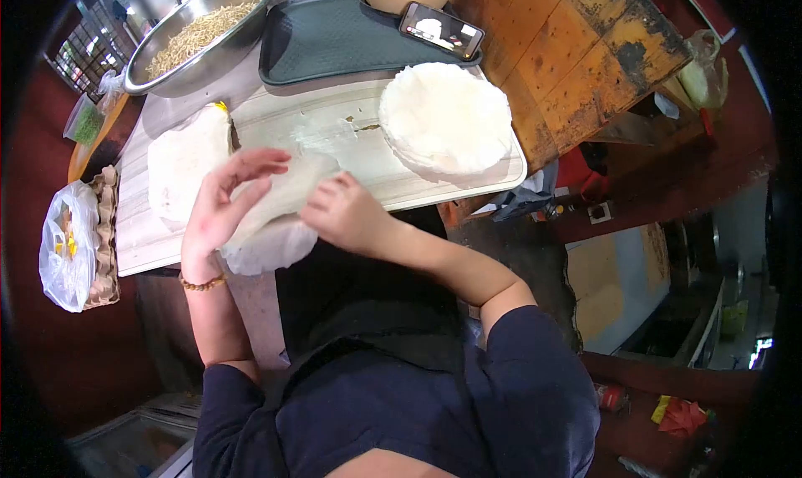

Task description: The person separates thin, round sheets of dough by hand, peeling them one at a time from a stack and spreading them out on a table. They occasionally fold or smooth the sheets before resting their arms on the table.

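Note:
A thin, pale translucent sheet (pixel 271 246) lies over the front edge of the light wood-patterned board (pixel 276 121), part of it hanging down. My left hand (pixel 230 202), with a beaded bracelet at the wrist, is over the sheet's left side, fingers apart and curved. At the sheet's right side my right hand (pixel 342 213) has its fingers bent together on the sheet's edge. A stack of round white sheets (pixel 447 117) rests on the board's right part. To the left, behind my left hand, is a folded white pile (pixel 185 156) with a yellow bit at its top corner.
Behind the board are a metal bowl (pixel 200 35) of thin tan strips and a dark tray (pixel 334 40) with a phone (pixel 441 31) on its right end. An egg carton (pixel 104 236) and a plastic bag (pixel 68 244) sit at the left. A worn wooden table (pixel 568 52) stands right.

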Tool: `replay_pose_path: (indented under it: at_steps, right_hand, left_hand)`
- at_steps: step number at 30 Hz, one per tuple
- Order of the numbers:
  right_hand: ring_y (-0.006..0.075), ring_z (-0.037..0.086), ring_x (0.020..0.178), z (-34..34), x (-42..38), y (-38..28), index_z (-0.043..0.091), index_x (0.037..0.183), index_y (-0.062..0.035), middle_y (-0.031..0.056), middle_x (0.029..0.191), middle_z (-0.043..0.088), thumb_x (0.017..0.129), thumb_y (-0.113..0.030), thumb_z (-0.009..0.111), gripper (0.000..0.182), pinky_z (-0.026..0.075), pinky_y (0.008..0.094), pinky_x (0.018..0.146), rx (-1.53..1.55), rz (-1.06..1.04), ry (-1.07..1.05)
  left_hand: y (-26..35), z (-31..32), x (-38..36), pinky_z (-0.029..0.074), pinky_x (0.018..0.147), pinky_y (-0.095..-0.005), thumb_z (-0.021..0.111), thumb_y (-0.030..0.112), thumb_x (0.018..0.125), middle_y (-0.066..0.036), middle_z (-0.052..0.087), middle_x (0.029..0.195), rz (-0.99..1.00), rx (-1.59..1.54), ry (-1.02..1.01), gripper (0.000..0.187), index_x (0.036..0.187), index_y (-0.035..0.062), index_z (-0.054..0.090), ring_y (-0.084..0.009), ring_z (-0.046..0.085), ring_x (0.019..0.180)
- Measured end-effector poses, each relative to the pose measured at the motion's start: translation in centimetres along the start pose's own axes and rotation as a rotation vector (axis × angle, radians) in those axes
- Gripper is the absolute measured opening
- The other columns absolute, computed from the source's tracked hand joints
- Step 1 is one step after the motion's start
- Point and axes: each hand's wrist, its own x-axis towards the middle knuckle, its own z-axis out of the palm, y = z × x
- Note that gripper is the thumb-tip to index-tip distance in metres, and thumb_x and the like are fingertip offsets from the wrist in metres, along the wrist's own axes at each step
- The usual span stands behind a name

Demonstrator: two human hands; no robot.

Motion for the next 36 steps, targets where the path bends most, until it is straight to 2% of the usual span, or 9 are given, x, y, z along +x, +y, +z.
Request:
replay_pose_path:
  at_steps: [3,12,16,20,23,24,26,29,36]
  right_hand:
    - [0.03,0.063,0.072,-4.1,1.7,1.6,0.059,0.081,-0.008,0.0131,0.077,0.063,0.081,-0.021,0.063,0.014,0.047,0.0428,0.068,0.212,0.318,0.241]
    - [0.0217,0.053,0.051,-15.0,3.0,4.2,0.057,0.08,0.0017,0.0163,0.059,0.055,0.085,-0.016,0.062,0.019,0.042,0.0338,0.052,0.347,0.679,0.351]
    - [0.0161,0.048,0.051,-16.6,1.9,4.8,0.059,0.082,0.0014,0.0124,0.058,0.054,0.086,-0.014,0.062,0.016,0.04,0.0315,0.051,0.237,0.643,0.373]
    - [0.0058,0.046,0.055,-19.1,-0.3,7.5,0.063,0.08,-0.001,-0.0003,0.058,0.053,0.085,-0.014,0.064,0.014,0.037,0.025,0.05,0.341,0.698,0.608]
    - [0.0055,0.047,0.055,-20.4,-2.6,11.6,0.063,0.077,-0.0002,0.0,0.057,0.055,0.086,-0.016,0.065,0.018,0.038,0.0234,0.051,0.515,0.812,0.65]
    - [0.0067,0.049,0.055,-20.4,-3.7,13.4,0.064,0.077,0.0004,0.0012,0.059,0.057,0.085,-0.019,0.066,0.022,0.04,0.0248,0.052,0.476,0.877,0.576]
    - [0.0078,0.051,0.056,-19.2,-6.0,17.0,0.065,0.076,0.0011,0.0024,0.06,0.059,0.084,-0.023,0.068,0.025,0.041,0.0263,0.053,0.43,0.939,0.504]
    - [0.0169,0.058,0.059,-15.8,-9.8,20.8,0.067,0.078,0.0011,0.0095,0.065,0.063,0.077,-0.029,0.072,0.031,0.047,0.0318,0.06,0.172,1.138,0.137]
    - [0.0208,0.063,0.066,-14.4,-12.4,20.7,0.065,0.078,0.0007,0.0116,0.069,0.064,0.073,-0.02,0.074,0.023,0.049,0.0327,0.065,0.226,1.101,0.221]
  left_hand:
    - [0.6,-0.9,-0.4,0.028,0.109,-0.0389,0.079,0.022,0.065,-0.016,0.05,0.133,0.098,0.114,-0.34,0.085,0.137,-0.0002,0.04,-0.0264,0.042,0.129]
    - [-1.9,6.0,2.5,0.033,0.106,-0.0387,0.084,0.016,0.061,-0.01,0.037,0.145,0.224,0.229,-0.233,0.105,0.146,0.0059,0.023,-0.0254,0.04,0.131]
    - [-3.3,9.4,4.1,0.037,0.104,-0.0417,0.075,0.014,0.073,-0.012,0.041,0.141,0.445,0.577,0.034,0.086,0.144,0.0061,0.027,-0.0287,0.044,0.125]
    - [-1.8,10.5,6.0,0.045,0.096,-0.0374,0.069,0.011,0.08,-0.012,0.045,0.137,0.519,0.42,0.192,0.066,0.138,0.0059,0.038,-0.0244,0.054,0.113]
    - [-0.2,10.5,10.2,0.048,0.059,-0.0274,0.065,0.018,0.087,-0.007,0.062,0.094,0.389,-0.042,0.171,0.039,0.121,0.0022,0.055,-0.0089,0.059,0.075]
    - [0.0,10.8,11.6,0.048,0.059,-0.0274,0.065,0.018,0.087,-0.007,0.062,0.094,0.389,-0.042,0.173,0.039,0.121,0.0022,0.055,-0.0089,0.059,0.075]
    - [0.5,11.8,13.9,0.043,0.054,-0.0203,0.063,0.028,0.089,-0.004,0.059,0.095,-0.207,-0.301,0.108,0.039,0.118,0.0022,0.056,-0.0083,0.059,0.081]
    - [-5.2,12.5,17.6,0.038,0.05,-0.0184,0.064,0.038,0.088,-0.002,0.058,0.084,-0.403,-0.047,-0.003,0.045,0.112,0.0005,0.058,-0.0072,0.058,0.074]
    - [-6.9,13.3,17.5,0.047,0.054,-0.0302,0.072,0.022,0.076,-0.008,0.064,0.077,-0.109,0.175,0.027,0.031,0.093,-0.0026,0.064,-0.0137,0.061,0.066]
